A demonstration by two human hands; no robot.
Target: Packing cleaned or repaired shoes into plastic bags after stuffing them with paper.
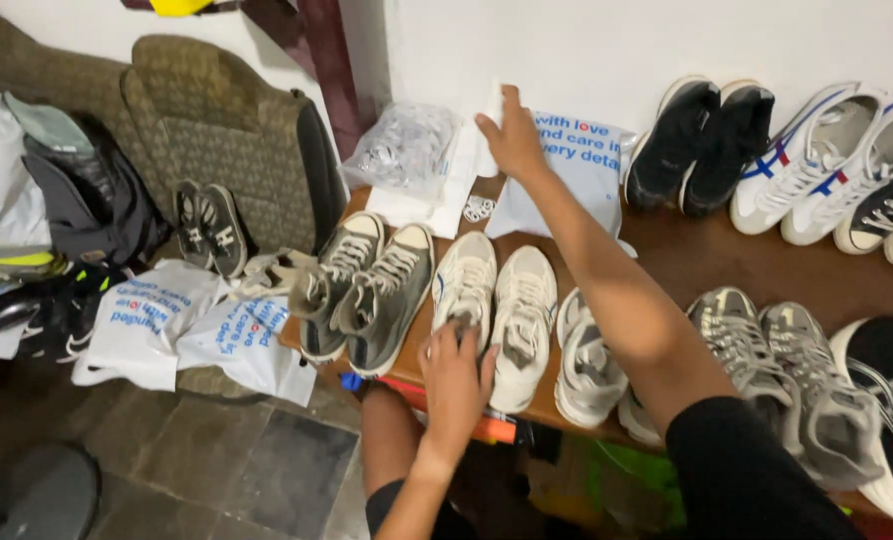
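Note:
My left hand (455,378) rests on the toe of a cream-white sneaker (464,283), fingers curled over its front edge. Its partner (523,325) lies right beside it on the wooden table (727,262). My right hand (512,135) reaches far back across the table and presses flat on a pale blue-and-white plastic bag (579,175) leaning against the white wall. It may be pinching the bag's top edge; I cannot tell.
Grey-green sneakers (372,290) sit left of the white pair, light grey ones (592,365) and silver-grey ones (782,375) to the right. Black sneakers (702,140) and white striped sneakers (827,160) line the wall. A clear bag (407,150), an olive car seat (217,130), more bags (192,325) lie left.

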